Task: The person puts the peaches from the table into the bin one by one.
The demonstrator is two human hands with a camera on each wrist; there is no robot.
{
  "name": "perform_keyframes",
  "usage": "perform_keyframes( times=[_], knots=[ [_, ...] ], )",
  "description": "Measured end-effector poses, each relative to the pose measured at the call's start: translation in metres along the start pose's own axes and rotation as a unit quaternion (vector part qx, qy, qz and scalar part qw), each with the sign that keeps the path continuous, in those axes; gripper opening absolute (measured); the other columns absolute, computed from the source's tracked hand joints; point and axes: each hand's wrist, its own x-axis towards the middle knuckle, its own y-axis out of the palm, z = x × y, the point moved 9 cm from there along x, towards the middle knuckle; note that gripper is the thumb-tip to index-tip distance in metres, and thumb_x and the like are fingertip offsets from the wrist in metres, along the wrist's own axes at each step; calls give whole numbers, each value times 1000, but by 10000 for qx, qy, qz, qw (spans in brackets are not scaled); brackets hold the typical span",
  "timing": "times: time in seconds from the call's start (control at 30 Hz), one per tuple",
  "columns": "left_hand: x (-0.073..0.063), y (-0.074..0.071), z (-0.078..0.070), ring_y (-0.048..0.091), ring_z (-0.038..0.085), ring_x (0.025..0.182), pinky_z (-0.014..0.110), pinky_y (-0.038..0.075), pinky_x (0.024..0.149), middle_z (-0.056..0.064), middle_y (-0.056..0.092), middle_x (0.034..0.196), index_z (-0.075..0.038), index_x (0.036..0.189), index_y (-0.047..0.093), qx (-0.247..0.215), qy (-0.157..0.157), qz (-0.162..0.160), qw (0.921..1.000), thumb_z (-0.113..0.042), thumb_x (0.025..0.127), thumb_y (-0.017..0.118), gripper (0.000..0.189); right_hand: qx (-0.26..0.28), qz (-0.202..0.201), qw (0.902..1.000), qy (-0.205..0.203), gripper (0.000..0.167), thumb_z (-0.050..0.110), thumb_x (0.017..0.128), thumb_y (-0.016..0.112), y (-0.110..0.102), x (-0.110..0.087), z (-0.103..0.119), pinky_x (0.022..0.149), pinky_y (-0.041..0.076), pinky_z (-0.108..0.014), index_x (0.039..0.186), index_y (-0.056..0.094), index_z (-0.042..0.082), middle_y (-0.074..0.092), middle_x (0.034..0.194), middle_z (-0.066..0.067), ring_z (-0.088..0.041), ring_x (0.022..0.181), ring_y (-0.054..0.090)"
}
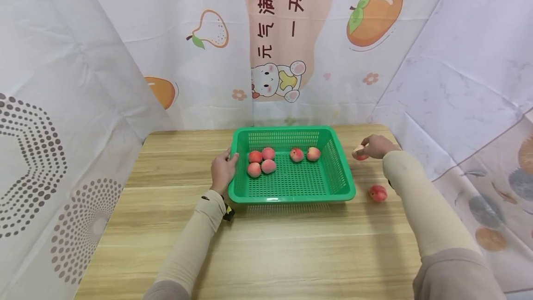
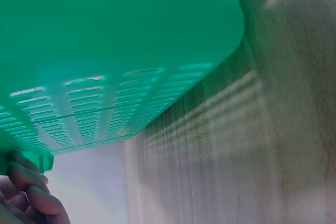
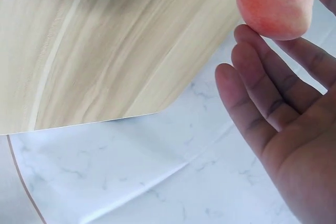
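Note:
A green plastic basket (image 1: 291, 199) with slotted walls stands on the table. My left hand (image 1: 223, 170) grips its left rim, thumb on top; the left wrist view shows curled fingers (image 2: 44, 200) under the rim. Several peaches (image 1: 268, 166) sit clustered at the basket's left side, and two more, a redder peach (image 1: 296, 154) and a paler peach (image 1: 313, 153), lie toward the right. Right of the basket, my right hand (image 1: 378, 146) pinches a peach (image 3: 275, 6) between thumb and fingers, the other fingers loosely extended. Another peach (image 1: 378, 193) lies on the table nearer me.
The wood-grain table (image 1: 291, 253) reaches toward me, its right back corner close to my right hand. A printed curtain (image 1: 216, 78) hangs right behind the table, and more patterned cloth (image 1: 458, 82) hangs along the sides.

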Motion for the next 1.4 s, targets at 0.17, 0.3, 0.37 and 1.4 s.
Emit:
perform_keyframes(
  times=[0.17, 0.3, 0.37, 1.4],
  knots=[
    [0, 2, 2, 40, 16, 59, 28, 32, 55, 1, 48, 65, -4, 133, 59, -60, -16, 27, 10000, -29, 96, 62, 45, 90, -221, 9997, -96, 70, 47, 91, 62, -8, -1, 14, 97, 42, -61, 131, 53, -10, 53, 130, -34, -50, 118, 51],
    [1, 2, 2, 42, 16, 60, 27, 34, 55, 2, 50, 66, -5, 133, 60, -98, -34, 27, 9999, -28, 96, 62, 44, 77, -401, 9988, -283, 65, 44, 92, 61, -14, 2, 27, 96, 43, -60, 129, 55, -8, 58, 126, -31, -47, 113, 55],
    [1, 2, 1, 42, 16, 60, 27, 34, 55, 2, 50, 66, -5, 133, 60, -109, -41, 42, 9999, -28, 96, 62, 44, 89, -450, 9983, -372, 63, 43, 92, 62, -18, 3, 34, 94, 44, -59, 128, 56, -8, 60, 123, -30, -45, 110, 57],
    [0, -1, -2, 40, 16, 59, 28, 32, 55, 2, 49, 65, -3, 132, 60, -6, 50, -25, 10000, -27, 94, 63, 44, 165, -583, 9959, -678, 68, 47, 91, 63, -22, 13, 94, 92, 46, -55, 136, 53, -2, 61, 126, -26, -39, 111, 59]
  ],
)
